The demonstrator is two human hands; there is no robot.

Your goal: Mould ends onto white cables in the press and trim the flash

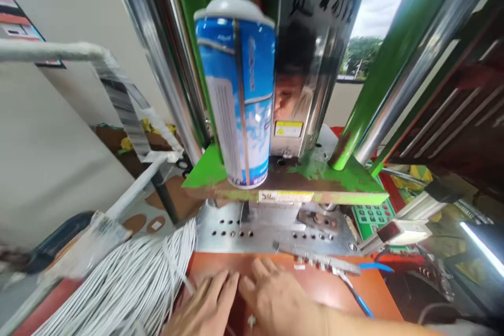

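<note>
My left hand (207,302) rests low over the orange-brown work surface (331,294), beside a big bundle of thin grey cables (129,273). Its fingers are close together and bent downward, and one grey strand reaches its side. Almost touching it, my right hand (277,294) has its fingers curled down to the surface. What either set of fingertips pinches is hidden beneath them and blurred. A small whitish piece (251,320) shows between the wrists. To the right of my right hand lies a metal bar with several fittings (323,261) and blue tubes (360,299).
A blue and white spray can (246,94) stands on the green press plate (346,189) ahead. Below it is a metal plate with holes (232,228). Green columns (378,84) rise behind. A wrapped pipe frame (129,189) is at left, a green keypad (374,215) at right.
</note>
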